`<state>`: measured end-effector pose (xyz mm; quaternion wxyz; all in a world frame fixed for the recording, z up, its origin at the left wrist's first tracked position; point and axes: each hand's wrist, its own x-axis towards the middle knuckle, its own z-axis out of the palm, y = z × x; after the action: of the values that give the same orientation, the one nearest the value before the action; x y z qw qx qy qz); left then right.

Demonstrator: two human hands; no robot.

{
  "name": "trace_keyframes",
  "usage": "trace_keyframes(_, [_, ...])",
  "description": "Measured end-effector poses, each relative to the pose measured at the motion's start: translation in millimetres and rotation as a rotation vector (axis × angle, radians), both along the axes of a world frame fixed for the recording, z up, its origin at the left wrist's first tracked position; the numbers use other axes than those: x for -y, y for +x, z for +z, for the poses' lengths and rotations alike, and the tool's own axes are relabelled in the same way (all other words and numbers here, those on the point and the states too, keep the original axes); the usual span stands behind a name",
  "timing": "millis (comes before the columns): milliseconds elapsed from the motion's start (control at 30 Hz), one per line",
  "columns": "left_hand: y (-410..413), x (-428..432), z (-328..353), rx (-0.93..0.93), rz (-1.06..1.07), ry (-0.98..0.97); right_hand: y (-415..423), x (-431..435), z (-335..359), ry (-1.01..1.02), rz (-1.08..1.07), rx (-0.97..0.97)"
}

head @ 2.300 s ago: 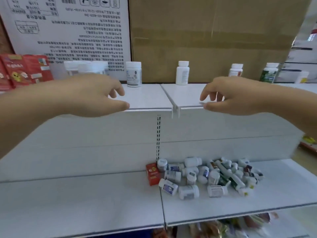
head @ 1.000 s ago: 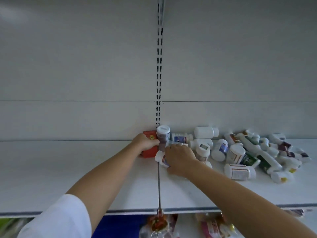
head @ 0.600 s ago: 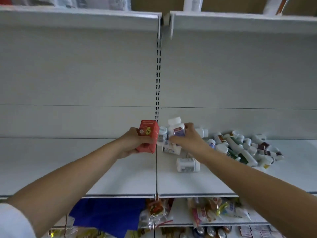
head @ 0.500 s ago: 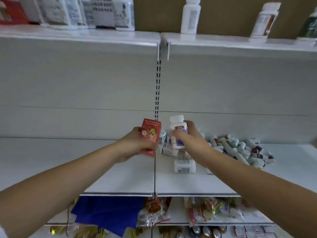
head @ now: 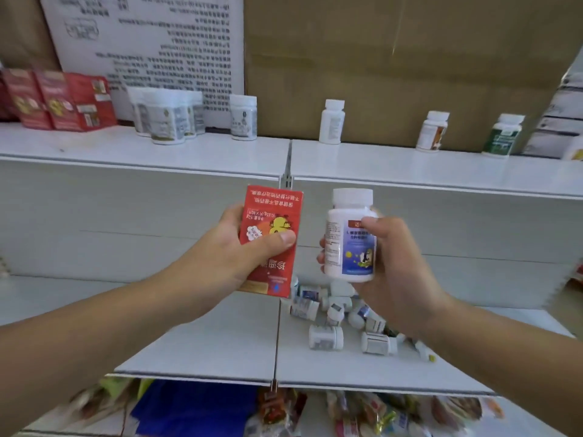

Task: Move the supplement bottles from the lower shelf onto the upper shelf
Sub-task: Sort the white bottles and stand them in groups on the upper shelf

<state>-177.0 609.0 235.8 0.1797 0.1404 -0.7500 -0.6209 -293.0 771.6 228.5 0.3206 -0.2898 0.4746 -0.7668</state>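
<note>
White bottle [head: 350, 238] in right hand [head: 391, 266], held upright.

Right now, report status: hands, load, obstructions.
Left hand grips red box, right hand grips white bottle. Both held below upper shelf edge; bottle pile lies on lower shelf. Standing bottles line upper shelf's back.

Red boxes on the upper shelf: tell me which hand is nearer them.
Left. The left hand, gripping a red carton, is below and right of the red boxes; the right hand, gripping a white bottle, is farther right.
</note>
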Motion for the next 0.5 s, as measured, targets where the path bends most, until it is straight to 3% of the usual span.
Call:
trace_keyframes(267, [-27.9, 31.8, 72.6, -0.201, -0.002, -0.089, -18.2, 28.9, 67.4, -0.103, -0.012, -0.207])
trace_keyframes(500, [-93.3, 87.2, 112.8, -0.251, -0.015, -0.155, -77.2, 79.8, 110.0, 0.05, -0.219, -0.373])
